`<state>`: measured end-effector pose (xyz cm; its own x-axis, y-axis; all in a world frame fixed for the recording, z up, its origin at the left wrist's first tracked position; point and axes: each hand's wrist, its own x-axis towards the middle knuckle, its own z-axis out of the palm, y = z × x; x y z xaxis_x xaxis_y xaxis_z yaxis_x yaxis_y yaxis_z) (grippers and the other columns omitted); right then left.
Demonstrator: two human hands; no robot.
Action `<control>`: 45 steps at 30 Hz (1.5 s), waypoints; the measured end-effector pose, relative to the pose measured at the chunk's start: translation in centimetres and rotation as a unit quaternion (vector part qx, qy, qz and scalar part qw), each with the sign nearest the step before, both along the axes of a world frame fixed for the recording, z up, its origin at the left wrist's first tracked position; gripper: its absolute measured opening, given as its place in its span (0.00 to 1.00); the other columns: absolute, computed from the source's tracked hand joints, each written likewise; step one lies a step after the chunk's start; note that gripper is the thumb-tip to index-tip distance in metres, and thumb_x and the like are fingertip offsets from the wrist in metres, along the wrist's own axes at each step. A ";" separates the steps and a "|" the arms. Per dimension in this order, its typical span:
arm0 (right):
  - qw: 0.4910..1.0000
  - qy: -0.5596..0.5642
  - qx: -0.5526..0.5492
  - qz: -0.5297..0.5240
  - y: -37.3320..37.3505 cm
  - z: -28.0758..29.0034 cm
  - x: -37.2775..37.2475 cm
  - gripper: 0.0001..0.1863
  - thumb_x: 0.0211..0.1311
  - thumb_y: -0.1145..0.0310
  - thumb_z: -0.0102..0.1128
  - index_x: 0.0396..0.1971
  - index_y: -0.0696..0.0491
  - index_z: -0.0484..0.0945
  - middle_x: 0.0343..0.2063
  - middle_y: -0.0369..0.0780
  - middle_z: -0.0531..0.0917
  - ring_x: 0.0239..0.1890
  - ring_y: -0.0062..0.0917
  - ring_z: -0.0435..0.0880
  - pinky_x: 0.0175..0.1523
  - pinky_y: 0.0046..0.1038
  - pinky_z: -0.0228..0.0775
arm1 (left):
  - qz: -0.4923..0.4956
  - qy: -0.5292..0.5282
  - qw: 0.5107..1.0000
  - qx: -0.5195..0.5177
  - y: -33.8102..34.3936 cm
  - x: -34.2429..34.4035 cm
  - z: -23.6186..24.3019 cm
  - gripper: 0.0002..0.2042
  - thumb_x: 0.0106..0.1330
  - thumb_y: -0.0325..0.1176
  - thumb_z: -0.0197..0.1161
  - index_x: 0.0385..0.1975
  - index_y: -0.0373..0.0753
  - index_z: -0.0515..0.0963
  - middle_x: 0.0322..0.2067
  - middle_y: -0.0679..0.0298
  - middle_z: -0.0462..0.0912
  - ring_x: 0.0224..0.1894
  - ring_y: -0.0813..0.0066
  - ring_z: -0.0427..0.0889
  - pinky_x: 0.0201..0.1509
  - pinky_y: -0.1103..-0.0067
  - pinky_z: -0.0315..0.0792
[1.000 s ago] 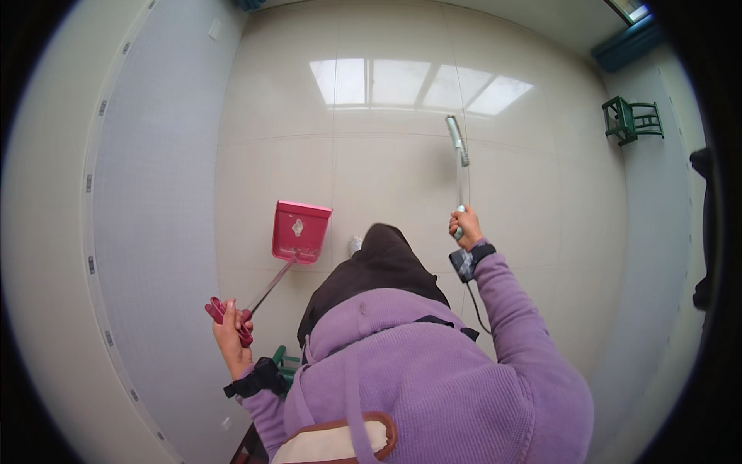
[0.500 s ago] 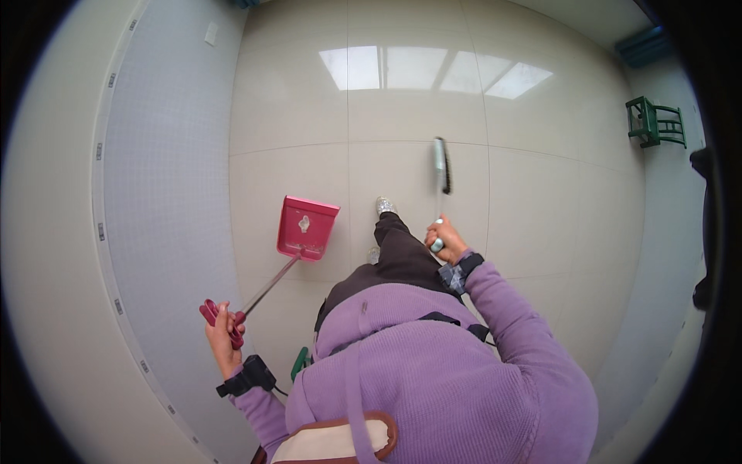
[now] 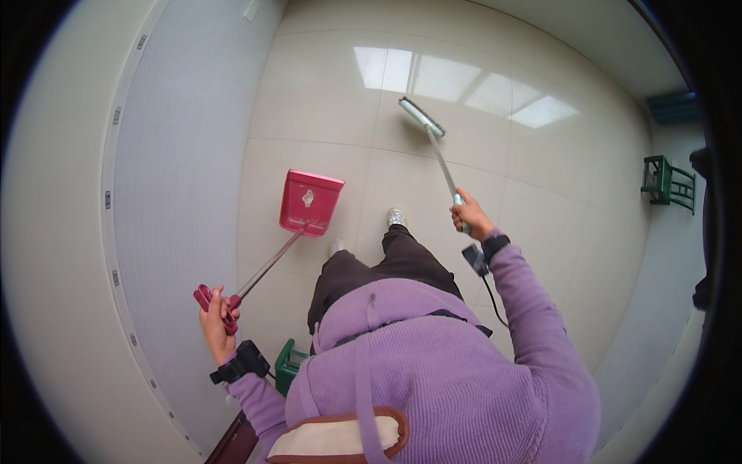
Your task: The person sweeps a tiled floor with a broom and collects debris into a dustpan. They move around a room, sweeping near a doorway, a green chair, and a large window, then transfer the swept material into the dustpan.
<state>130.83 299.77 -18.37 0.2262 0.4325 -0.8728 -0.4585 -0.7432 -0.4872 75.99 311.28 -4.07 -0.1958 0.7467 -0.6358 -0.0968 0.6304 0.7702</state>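
My left hand (image 3: 219, 323) is closed on the red handle of a pink long-handled dustpan (image 3: 300, 207), whose pan hangs above or rests on the tiled floor left of my feet and has a pale mark inside. My right hand (image 3: 470, 214) grips the pale-green handle of a long brush (image 3: 423, 117) with dark bristles. Its head is out ahead, right of the dustpan and tilted diagonally, near the floor; whether it touches the tiles I cannot tell. My shoes show below, between the two tools.
A green chair (image 3: 658, 182) stands at the right wall, with a teal object (image 3: 666, 108) beyond it. Another green piece of furniture (image 3: 287, 367) is partly hidden beside my left side. A pale wall (image 3: 185, 170) runs along the left; the glossy floor (image 3: 317, 93) reflects bright panes.
The brush head has swung forward and left, turning diagonal, and my right hand has risen since half a second ago. The dustpan has shifted slightly forward. My feet have moved.
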 end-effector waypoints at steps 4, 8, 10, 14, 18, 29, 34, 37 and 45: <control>0.998 -0.049 -0.001 0.030 4.6 -4.8 2.0 0.16 0.56 0.82 0.46 0.41 0.50 0.57 0.15 0.36 0.67 0.11 0.20 0.66 0.13 0.26 0.61 | -0.034 -0.016 0.999 0.033 -0.1 1.0 0.6 0.13 0.66 0.36 0.58 0.43 0.33 0.71 0.20 0.71 0.67 0.20 0.88 0.62 0.22 0.85 0.65; 0.994 -0.087 -0.019 0.066 5.7 -7.5 -1.1 0.32 0.54 0.82 0.46 0.61 0.53 0.50 0.20 0.41 0.71 0.14 0.25 0.70 0.16 0.30 0.64 | -0.033 0.037 0.999 0.008 -0.8 1.3 1.7 0.14 0.66 0.37 0.59 0.43 0.32 0.72 0.19 0.71 0.66 0.20 0.88 0.63 0.22 0.85 0.65; 0.990 -0.081 -0.021 0.113 4.1 -7.3 -3.6 0.36 0.55 0.83 0.47 0.64 0.47 0.48 0.15 0.38 0.69 0.11 0.22 0.69 0.14 0.27 0.61 | -0.045 0.025 0.999 0.013 -0.9 0.9 1.7 0.14 0.66 0.37 0.59 0.43 0.33 0.72 0.19 0.71 0.66 0.20 0.87 0.63 0.21 0.85 0.65; 0.992 0.094 0.014 0.088 0.4 -2.2 -3.2 0.43 0.57 0.82 0.48 0.69 0.47 0.37 0.15 0.34 0.67 0.13 0.18 0.66 0.16 0.24 0.60 | -0.051 0.018 0.998 0.011 -0.7 0.4 1.1 0.14 0.66 0.37 0.59 0.43 0.33 0.72 0.18 0.72 0.65 0.20 0.86 0.65 0.20 0.85 0.65; 0.993 0.086 0.031 0.073 1.0 3.8 -0.8 0.41 0.58 0.80 0.51 0.69 0.48 0.43 0.16 0.33 0.66 0.13 0.15 0.64 0.16 0.21 0.58 | -0.063 -0.008 0.998 0.020 -0.1 -0.5 0.1 0.13 0.65 0.37 0.59 0.42 0.34 0.72 0.18 0.73 0.65 0.21 0.86 0.66 0.21 0.86 0.64; 0.970 -0.164 0.071 0.164 15.9 -6.6 -4.9 0.32 0.57 0.80 0.54 0.63 0.55 0.57 0.16 0.36 0.71 0.12 0.20 0.69 0.15 0.24 0.62 | -0.080 0.008 0.997 0.011 1.0 -3.8 -3.7 0.14 0.65 0.36 0.60 0.43 0.34 0.72 0.19 0.71 0.67 0.20 0.86 0.65 0.22 0.86 0.62; 0.931 -0.262 0.017 0.253 8.1 -5.4 -6.8 0.35 0.58 0.78 0.53 0.67 0.50 0.55 0.15 0.35 0.70 0.11 0.19 0.67 0.15 0.26 0.58 | -0.093 0.007 0.996 0.012 0.8 -3.8 -3.4 0.14 0.65 0.37 0.60 0.43 0.33 0.72 0.18 0.72 0.66 0.21 0.86 0.64 0.22 0.86 0.62; 0.963 -0.138 -0.015 0.230 1.4 0.3 -6.2 0.35 0.59 0.76 0.51 0.68 0.48 0.54 0.14 0.33 0.68 0.11 0.18 0.64 0.16 0.23 0.57 | -0.120 0.015 0.992 0.026 0.5 -4.3 -3.7 0.16 0.64 0.38 0.61 0.43 0.33 0.72 0.17 0.74 0.63 0.20 0.87 0.63 0.22 0.85 0.62; 0.910 -0.203 0.038 0.360 1.9 7.7 -6.4 0.24 0.66 0.62 0.52 0.61 0.49 0.67 0.14 0.34 0.70 0.14 0.17 0.68 0.19 0.23 0.63 | -0.133 0.060 0.989 -0.001 1.1 -4.3 -3.7 0.12 0.63 0.37 0.61 0.39 0.35 0.75 0.18 0.70 0.70 0.19 0.85 0.67 0.19 0.86 0.63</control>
